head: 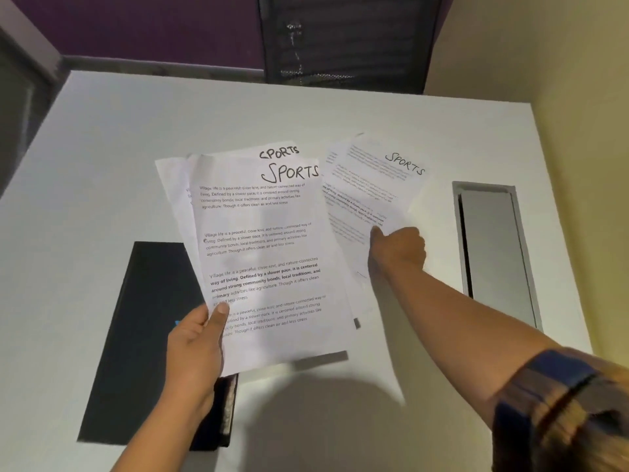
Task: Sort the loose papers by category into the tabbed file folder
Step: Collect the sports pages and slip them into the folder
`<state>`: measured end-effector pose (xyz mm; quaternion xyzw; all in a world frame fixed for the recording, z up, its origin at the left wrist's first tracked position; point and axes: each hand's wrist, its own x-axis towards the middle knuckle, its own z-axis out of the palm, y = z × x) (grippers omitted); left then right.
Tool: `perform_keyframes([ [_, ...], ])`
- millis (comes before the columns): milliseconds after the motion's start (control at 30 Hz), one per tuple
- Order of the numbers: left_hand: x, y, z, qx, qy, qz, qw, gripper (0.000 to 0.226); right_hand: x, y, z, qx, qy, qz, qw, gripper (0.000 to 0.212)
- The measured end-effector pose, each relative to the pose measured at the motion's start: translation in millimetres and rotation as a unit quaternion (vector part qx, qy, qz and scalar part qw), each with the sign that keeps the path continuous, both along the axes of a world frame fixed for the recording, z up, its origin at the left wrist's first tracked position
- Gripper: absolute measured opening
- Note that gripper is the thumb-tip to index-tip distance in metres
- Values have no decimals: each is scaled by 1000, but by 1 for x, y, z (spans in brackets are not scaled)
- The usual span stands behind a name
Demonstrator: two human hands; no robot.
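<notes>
White tabletop [102,165] is seen bearing a black file folder [136,335], laid flat at the near left. Over the folder's right edge, a stack of printed sheets [272,260] headed "SPORTS" is held up off the table, tilted left. Right of the folder, beyond that stack, more loose sheets [367,185], one also marked "SPORTS", are fanned on the surface. Farther right of the folder, a metal slot [493,247] is set into the top. One arm is stretched forward, the right hand [398,248] curled, the fanned sheets' lower part pinched under its thumb. The stack's bottom-left corner is gripped by the left hand [195,338], thumb on top.
</notes>
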<state>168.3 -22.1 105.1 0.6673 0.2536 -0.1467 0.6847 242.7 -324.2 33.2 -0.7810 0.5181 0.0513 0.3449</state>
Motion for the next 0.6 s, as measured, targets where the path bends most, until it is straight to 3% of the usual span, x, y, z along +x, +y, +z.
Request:
perform_keyframes([
  [67,-1,5,-1,6,1,6,1000,21,6,10,1,-20,37,29,999,71],
  [167,-3,11,-4,4,7,13,1000,21,8,16,-1,-1,54,45,998,65],
  [333,-7,16,-12,4,19,16,1000,21,-2,6,0,71,48,11,996,21],
  [400,-6,18,-13,7,23,13,1000,20,-11,2,0,73,19,-1,997,10],
  [500,-7,22,-12,20,20,13,1000,20,-33,-12,-3,55,-46,-5,997,28],
  [600,-10,24,-11,26,22,13,999,19,-69,-33,11,108,-144,-35,983,29],
])
